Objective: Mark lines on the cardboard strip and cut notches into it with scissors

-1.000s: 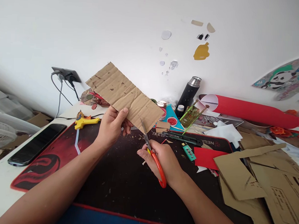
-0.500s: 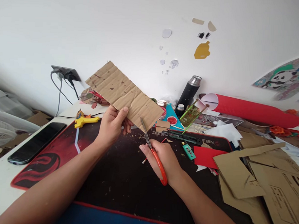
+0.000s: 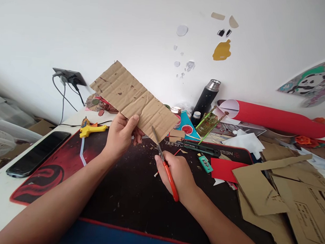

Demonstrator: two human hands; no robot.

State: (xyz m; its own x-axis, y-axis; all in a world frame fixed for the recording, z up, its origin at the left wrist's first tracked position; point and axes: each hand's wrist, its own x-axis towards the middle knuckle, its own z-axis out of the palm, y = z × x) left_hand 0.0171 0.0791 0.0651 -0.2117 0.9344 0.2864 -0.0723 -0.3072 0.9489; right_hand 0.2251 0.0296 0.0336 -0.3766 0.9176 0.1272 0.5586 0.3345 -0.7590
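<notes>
A rectangular piece of corrugated cardboard point(image 3: 136, 98) with brown stains is held up, tilted, above the desk mat. My left hand point(image 3: 123, 133) pinches its lower edge, thumb on the front face. My right hand point(image 3: 178, 176) is closed round the orange handles of a pair of scissors point(image 3: 169, 179). The blades lie at the cardboard's lower right part, one of them over its front face, near the lower corner.
A yellow glue gun point(image 3: 93, 129) and a black phone point(image 3: 38, 153) lie at the left. Behind are a black flask point(image 3: 206, 97) and red paint point(image 3: 187, 129). A green cutter point(image 3: 201, 148), red paper point(image 3: 227, 169) and cardboard scraps point(image 3: 261, 189) lie at the right.
The view has shifted slightly. Both hands hold the cardboard and scissors much as before, and the scissor handles look a little closer together.
</notes>
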